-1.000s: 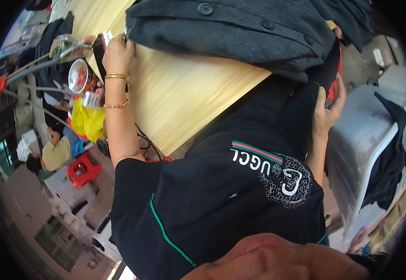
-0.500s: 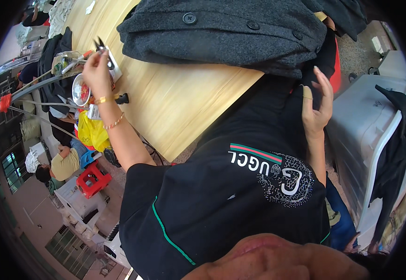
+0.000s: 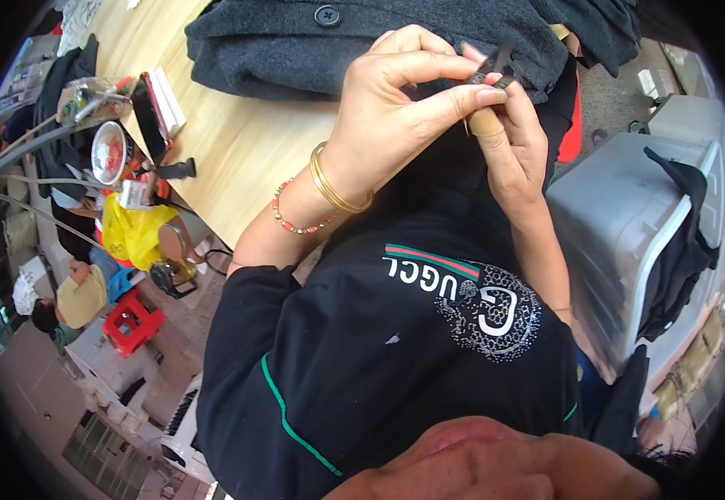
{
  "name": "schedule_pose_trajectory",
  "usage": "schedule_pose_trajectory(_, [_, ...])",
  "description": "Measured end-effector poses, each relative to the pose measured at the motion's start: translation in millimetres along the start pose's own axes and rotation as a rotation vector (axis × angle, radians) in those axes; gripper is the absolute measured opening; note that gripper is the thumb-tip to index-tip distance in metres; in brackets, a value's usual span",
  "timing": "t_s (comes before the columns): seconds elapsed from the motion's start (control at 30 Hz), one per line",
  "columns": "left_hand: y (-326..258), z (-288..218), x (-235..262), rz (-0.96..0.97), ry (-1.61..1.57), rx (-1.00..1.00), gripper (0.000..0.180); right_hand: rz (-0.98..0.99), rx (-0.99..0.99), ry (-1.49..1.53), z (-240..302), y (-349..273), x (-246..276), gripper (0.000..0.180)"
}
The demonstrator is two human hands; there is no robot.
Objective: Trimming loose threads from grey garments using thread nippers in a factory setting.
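Metal snips (image 3: 489, 68) – pinched in left hand (image 3: 396, 117) fingers | right hand (image 3: 517, 158) touching, grip unclear | grey coat (image 3: 362, 37) behind

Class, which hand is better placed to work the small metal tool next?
Left, probably. The left hand pinches the small metal tool in its fingertips by the grey coat; the right hand only props it from below.

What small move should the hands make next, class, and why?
Probably the left hand should ease its small metal snips down to the grey coat edge. Its fingertips pinch the snips right above the right hand, whose capped fingertip sits just below them, and the coat lies on the table directly behind both hands. What the snips are meant to cut is too small to tell.
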State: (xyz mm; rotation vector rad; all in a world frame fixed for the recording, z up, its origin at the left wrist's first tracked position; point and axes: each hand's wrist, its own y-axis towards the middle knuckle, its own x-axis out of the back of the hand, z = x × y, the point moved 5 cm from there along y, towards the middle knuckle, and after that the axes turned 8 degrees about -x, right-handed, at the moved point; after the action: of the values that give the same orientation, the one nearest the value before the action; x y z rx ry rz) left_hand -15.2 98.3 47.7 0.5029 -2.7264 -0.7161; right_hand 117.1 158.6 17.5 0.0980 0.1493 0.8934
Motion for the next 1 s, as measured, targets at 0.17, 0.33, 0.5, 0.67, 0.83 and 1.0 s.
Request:
schedule_pose_trajectory(0.17, [-16,20,0,-0.151,-0.218,0.195,0.016,-0.03,-0.069,0.043,-11,6,2,0.038])
schedule_pose_trajectory(0.33, [-52,45,32,-0.494,-0.388,0.35,0.027,-0.07,-0.16,0.104,-18,16,12,0.036])
schedule_pose_trajectory(0.5, [-68,51,49,-0.618,-0.451,0.421,0.035,-0.068,-0.271,0.186,-21,25,19,0.037])
schedule_pose_trajectory(0.67, [-43,61,54,-0.514,-0.545,0.442,0.026,-0.04,-0.326,0.266,-26,35,22,0.039])
schedule_pose_trajectory(0.83, [-25,80,55,-0.303,-0.443,0.533,0.034,-0.147,-0.193,-0.026,-11,44,13,0.038])
schedule_pose_trajectory(1.0, [-30,79,51,-0.284,-0.435,0.46,0.042,-0.146,-0.032,-0.359,-14,56,12,0.034])
